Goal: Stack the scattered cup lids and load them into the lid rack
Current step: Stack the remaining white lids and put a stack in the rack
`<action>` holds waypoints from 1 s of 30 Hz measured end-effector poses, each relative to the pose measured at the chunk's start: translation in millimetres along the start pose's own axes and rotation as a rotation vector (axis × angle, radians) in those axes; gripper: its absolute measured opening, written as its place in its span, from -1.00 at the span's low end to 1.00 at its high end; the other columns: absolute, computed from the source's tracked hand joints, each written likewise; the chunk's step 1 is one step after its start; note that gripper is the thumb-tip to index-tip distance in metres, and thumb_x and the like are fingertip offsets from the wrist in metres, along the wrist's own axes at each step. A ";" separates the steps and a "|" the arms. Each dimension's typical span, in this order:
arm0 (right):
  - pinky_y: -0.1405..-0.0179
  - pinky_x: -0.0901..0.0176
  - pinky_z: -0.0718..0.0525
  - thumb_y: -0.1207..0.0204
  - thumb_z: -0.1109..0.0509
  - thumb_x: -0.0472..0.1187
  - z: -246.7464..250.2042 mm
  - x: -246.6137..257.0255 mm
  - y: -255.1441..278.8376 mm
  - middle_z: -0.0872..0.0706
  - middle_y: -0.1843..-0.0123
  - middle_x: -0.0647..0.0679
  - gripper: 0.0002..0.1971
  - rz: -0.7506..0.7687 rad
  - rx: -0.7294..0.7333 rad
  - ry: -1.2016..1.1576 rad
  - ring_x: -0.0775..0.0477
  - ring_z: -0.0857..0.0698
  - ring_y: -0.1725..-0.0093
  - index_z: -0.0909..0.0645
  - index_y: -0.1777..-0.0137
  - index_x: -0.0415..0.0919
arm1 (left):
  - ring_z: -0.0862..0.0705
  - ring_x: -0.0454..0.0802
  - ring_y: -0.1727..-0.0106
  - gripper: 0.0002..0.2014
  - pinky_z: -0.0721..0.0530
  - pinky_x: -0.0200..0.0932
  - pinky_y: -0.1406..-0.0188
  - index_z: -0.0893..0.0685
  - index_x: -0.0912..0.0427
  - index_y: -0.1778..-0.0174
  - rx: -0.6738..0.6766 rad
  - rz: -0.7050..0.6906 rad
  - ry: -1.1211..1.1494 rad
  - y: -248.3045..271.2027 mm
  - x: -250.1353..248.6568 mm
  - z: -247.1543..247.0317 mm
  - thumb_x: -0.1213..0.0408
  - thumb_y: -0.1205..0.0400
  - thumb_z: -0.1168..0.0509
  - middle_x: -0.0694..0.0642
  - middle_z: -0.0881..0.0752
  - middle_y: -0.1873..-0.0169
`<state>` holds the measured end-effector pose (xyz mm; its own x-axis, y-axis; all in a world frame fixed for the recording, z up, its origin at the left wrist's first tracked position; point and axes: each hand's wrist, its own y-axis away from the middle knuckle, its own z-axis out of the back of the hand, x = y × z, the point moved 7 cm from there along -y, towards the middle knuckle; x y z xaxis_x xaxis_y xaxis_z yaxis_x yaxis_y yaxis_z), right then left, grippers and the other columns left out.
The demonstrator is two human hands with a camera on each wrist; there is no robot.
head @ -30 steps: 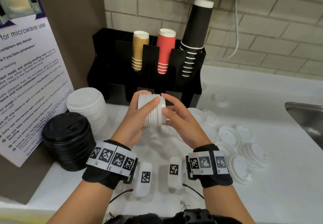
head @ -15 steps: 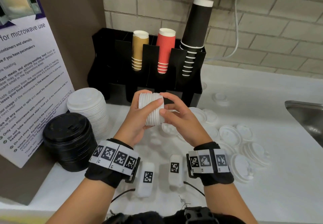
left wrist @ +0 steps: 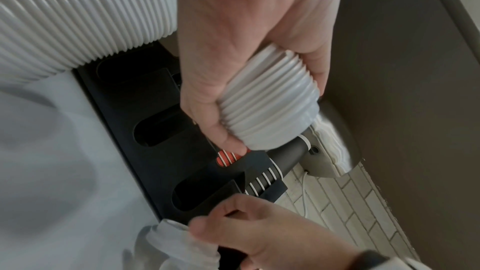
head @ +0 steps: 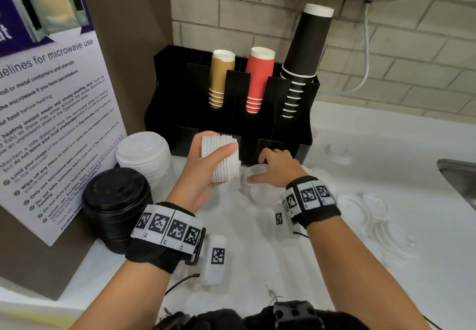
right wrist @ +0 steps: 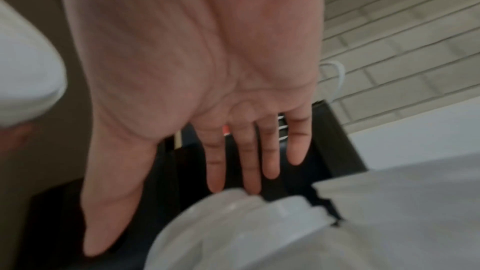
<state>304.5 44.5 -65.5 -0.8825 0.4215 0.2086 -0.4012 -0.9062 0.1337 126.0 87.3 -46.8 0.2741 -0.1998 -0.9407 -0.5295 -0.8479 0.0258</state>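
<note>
At nine o'clock from my hands a squat stack of black lids (head: 116, 208) stands on the white counter (head: 386, 154), touching a taller stack of white lids (head: 146, 159) just behind it at ten o'clock. My left hand (head: 206, 164) curls its thumb and fingers round a short stack of small white lids (head: 221, 159), held on its side in the air just in front of the black rack (head: 180, 92). In the rack's upper slots, nested upside-down cups stand in three columns: tan cups (head: 220, 79) at eleven o'clock, red cups (head: 257, 79) at twelve, tall black cups (head: 301, 66) at one. The rack's low front pockets look dark; I cannot tell what is in them. My right hand (head: 275, 167) reaches down with fingers straight and spread over a loose white lid (head: 260, 188) on the counter, fingertips at its rim; the wrist view is blurred. More scattered lids (head: 373, 213) lie at three o'clock, and the sink (head: 461, 180) edges in beyond them.
</note>
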 end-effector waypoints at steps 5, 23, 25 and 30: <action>-0.27 -0.09 -0.54 -0.39 -0.50 0.18 -11.2 13.9 -11.0 -0.58 -0.27 -0.14 -0.35 0.043 0.039 0.173 -0.19 -0.49 -0.32 -0.41 -0.36 -0.15 | -0.64 -0.03 -0.11 -0.51 -0.75 -0.04 0.14 -0.54 -0.17 -0.14 0.002 0.005 0.016 0.3 3.3 1.5 0.04 -0.30 -0.50 -0.02 -0.60 -0.12; -0.17 -0.14 -0.72 -0.39 -0.41 -0.04 -4.1 26.0 64.0 -0.68 -0.19 -0.32 -0.53 0.116 -0.166 -1.396 -0.26 -0.70 -0.20 -0.64 -0.31 -0.12 | -0.65 0.06 -0.20 -0.46 -0.77 -0.06 0.13 -0.51 -0.13 -0.19 0.018 -0.020 0.094 2.4 10.7 -18.4 0.03 -0.29 -0.48 0.06 -0.60 -0.18; -0.17 -0.15 -0.72 -0.38 -0.41 -0.05 -3.7 23.9 66.2 -0.68 -0.20 -0.33 -0.56 0.106 -0.169 -1.409 -0.29 -0.69 -0.21 -0.66 -0.27 -0.13 | -0.66 0.07 -0.20 -0.46 -0.77 -0.09 0.15 -0.51 -0.13 -0.19 0.029 -0.031 0.084 2.3 10.4 -21.0 0.03 -0.29 -0.49 0.07 -0.60 -0.19; -0.17 -0.19 -0.69 -0.36 -0.42 -0.09 -0.7 19.5 69.0 -0.68 -0.17 -0.32 -0.66 0.110 -0.174 -1.430 -0.34 -0.65 -0.24 -0.69 -0.15 -0.04 | -0.66 -0.01 -0.15 -0.50 -0.73 -0.17 0.22 -0.53 -0.20 -0.14 0.066 -0.047 0.015 3.6 12.3 -24.4 0.00 -0.29 -0.50 0.01 -0.61 -0.15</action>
<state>259.4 -9.9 -52.9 0.0451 -0.0713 0.9964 -0.4647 -0.8845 -0.0422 147.1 69.8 -50.1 0.3115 -0.1679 -0.9353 -0.5674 -0.8224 -0.0413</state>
